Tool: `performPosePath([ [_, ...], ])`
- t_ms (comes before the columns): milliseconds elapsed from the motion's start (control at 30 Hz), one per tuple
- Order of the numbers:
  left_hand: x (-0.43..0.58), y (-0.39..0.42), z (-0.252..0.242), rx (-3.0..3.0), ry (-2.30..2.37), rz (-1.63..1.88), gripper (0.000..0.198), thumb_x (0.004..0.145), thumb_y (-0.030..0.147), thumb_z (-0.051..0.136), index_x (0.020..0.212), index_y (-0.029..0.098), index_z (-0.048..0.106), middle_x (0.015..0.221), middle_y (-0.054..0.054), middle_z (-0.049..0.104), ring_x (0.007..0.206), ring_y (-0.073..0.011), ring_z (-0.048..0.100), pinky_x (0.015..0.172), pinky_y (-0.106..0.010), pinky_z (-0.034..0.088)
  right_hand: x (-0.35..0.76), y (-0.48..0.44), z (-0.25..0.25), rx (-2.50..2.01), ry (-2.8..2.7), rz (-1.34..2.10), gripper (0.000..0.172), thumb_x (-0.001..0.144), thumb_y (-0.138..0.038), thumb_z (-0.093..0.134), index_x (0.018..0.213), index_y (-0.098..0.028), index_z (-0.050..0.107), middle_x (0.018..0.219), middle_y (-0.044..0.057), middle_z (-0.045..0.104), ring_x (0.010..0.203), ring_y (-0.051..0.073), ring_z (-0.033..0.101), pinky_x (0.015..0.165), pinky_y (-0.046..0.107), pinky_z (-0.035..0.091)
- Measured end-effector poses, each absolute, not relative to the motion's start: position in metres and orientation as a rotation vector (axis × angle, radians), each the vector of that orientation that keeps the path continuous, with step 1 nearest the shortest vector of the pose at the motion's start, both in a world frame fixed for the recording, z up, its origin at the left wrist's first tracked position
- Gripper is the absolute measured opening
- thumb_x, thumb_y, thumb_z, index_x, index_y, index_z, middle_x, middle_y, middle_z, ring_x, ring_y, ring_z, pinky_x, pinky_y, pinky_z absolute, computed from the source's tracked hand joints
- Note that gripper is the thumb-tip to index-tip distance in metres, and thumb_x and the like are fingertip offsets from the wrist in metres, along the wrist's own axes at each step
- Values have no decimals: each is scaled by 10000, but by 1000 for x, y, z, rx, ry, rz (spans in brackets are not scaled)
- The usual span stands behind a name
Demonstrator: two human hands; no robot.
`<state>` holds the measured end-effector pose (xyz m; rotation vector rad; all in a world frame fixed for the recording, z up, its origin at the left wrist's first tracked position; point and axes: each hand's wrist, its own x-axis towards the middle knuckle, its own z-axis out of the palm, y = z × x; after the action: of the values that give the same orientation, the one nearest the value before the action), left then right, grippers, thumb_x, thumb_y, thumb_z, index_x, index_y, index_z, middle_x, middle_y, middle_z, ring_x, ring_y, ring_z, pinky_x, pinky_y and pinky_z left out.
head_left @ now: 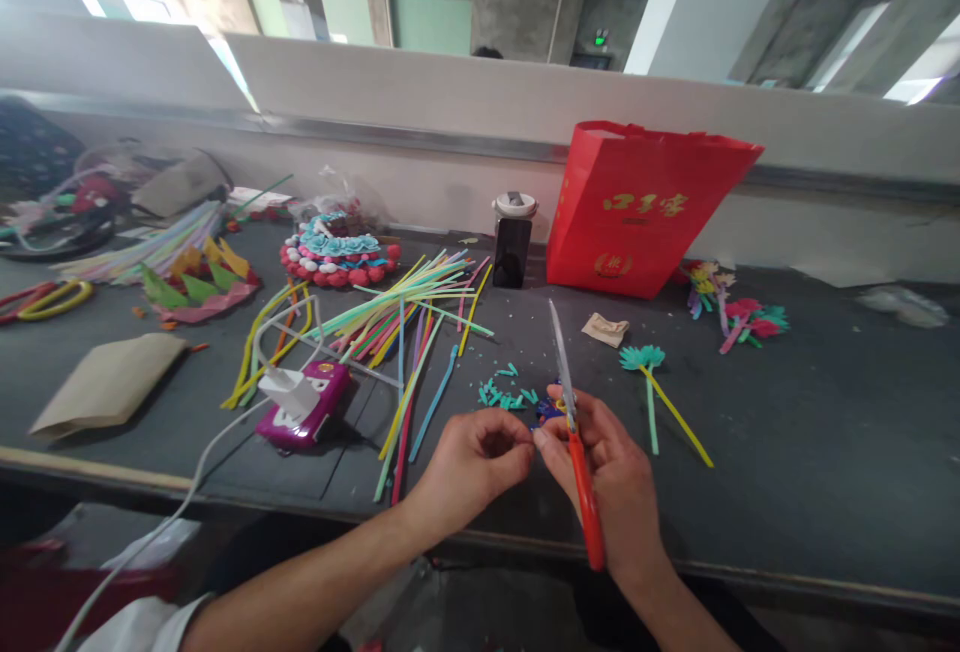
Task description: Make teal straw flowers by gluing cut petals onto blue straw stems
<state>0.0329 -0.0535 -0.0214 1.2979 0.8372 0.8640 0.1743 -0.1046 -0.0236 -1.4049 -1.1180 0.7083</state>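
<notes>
Pinching gently should suit the dark blue piece (pixel 550 408) at the fingertips of the right grip (pixel 619 472), which also curls around the scissors (pixel 585 502); the left grip (pixel 480 457) is nearly closed beside it, contents unclear.

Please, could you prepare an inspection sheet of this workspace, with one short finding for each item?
Surface: dark table, with small turquoise clippings scattered near the hands.
Work items: orange-handled scissors in the right hand, blades pointing away from the person; dark blue piece by its fingers; turquoise flower lying to the right.
Clutter: loose pile of coloured strips, purple box, red bag standing at the back.
Hands: right hand holds the scissors; left hand has its fingertips close to the right's, grip unclear.
Cables: white cable crosses the table's front edge at left.
Surroundings: pale partition behind the table; green lit sign beyond.
</notes>
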Motion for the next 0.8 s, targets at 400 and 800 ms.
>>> performPosePath([
  [400, 23, -45, -8, 734, 615, 976, 95, 727, 190, 737, 715, 144, 655, 632, 8, 624, 518, -59, 497, 549, -185, 373, 173, -114, -40, -1545, -1588, 234, 382, 861, -335, 616, 1222, -250, 524, 1116, 55, 651, 950, 194, 651, 824, 341, 552],
  [800, 29, -52, -9, 691, 491, 1014, 85, 733, 199, 753, 736, 149, 685, 658, -10, 669, 598, -101, 582, 651, -222, 460, 168, -115, -45, -1559, -1638, 190, 383, 870, -289, 604, 1240, -230, 525, 1080, 82, 669, 958, 233, 660, 825, 390, 562],
])
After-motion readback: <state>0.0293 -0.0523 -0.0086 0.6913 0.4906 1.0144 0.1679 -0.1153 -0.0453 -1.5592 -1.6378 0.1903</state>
